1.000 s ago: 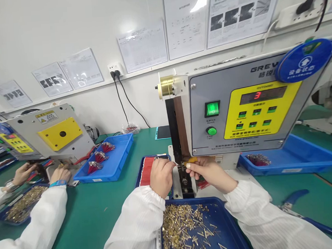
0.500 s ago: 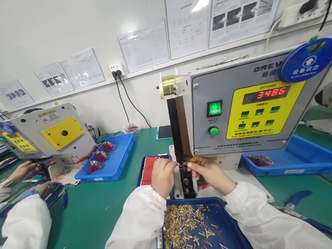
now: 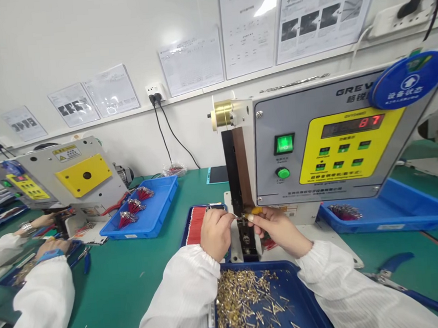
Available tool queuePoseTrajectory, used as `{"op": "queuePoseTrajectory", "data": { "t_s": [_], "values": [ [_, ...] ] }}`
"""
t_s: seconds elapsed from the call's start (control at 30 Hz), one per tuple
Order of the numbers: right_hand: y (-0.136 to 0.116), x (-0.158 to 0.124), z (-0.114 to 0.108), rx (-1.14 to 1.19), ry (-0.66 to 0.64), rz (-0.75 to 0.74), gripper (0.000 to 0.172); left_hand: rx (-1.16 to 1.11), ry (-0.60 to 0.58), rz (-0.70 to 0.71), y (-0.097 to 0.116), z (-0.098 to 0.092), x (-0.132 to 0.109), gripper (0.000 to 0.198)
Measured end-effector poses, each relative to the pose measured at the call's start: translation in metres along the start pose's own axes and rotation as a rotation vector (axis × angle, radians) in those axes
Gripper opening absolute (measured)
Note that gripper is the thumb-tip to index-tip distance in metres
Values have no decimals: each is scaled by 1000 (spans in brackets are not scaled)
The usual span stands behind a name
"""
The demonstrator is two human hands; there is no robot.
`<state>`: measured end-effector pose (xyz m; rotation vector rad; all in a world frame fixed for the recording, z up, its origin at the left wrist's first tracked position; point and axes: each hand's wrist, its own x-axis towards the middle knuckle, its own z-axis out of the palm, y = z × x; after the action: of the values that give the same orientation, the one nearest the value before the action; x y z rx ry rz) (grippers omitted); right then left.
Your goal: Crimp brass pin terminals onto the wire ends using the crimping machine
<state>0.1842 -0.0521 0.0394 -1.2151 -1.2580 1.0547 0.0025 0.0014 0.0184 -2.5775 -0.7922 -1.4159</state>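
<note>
At the crimping head point(image 3: 246, 234) of the grey machine, both hands work close together. My left hand point(image 3: 216, 231) is closed in a pinch at its left side, and a thin wire shows at the fingertips, running toward the head. My right hand point(image 3: 278, 225) is closed from the right, its thumb and index finger almost meeting the left fingertips. Yellow-orange coverings point(image 3: 257, 211) show at its fingertips; anything small between them is hidden. Below the hands lies a dark blue tray point(image 3: 315, 309) with many small brass-coloured metal pieces point(image 3: 243, 299).
Red wires point(image 3: 196, 225) lie in a tray behind my left hand. Blue bins point(image 3: 148, 221) with bundled wires stand left and right. Pliers point(image 3: 394, 276) lie at right. The machine panel point(image 3: 352, 144) shows red digits. A co-worker's hands point(image 3: 54, 245) are at another machine, far left.
The machine's red digits differ: 3486 before, 87 now. My hands stay almost in the same place. The co-worker's arms at the left have shifted slightly to the right.
</note>
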Motion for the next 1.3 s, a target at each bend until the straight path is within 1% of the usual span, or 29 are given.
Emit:
{"op": "queuePoseTrajectory", "data": {
  "t_s": [0.13, 0.23, 0.43, 0.77, 1.3],
  "values": [
    [1, 0, 0, -1, 6, 3, 27, 9, 33, -15, 2, -1, 1, 21],
    [0, 0, 1, -5, 9, 1, 26, 11, 36, -17, 2, -2, 1, 22],
    [0, -1, 2, -15, 20, -8, 27, -6, 60, -7, 2, -2, 1, 17],
    [8, 1, 6, -39, 93, -15, 29, 5, 31, -3, 1, 0, 0, 15],
    [7, -1, 8, -47, 106, -10, 26, 29, 17, 3, 3, -2, 1, 21]
  ]
}}
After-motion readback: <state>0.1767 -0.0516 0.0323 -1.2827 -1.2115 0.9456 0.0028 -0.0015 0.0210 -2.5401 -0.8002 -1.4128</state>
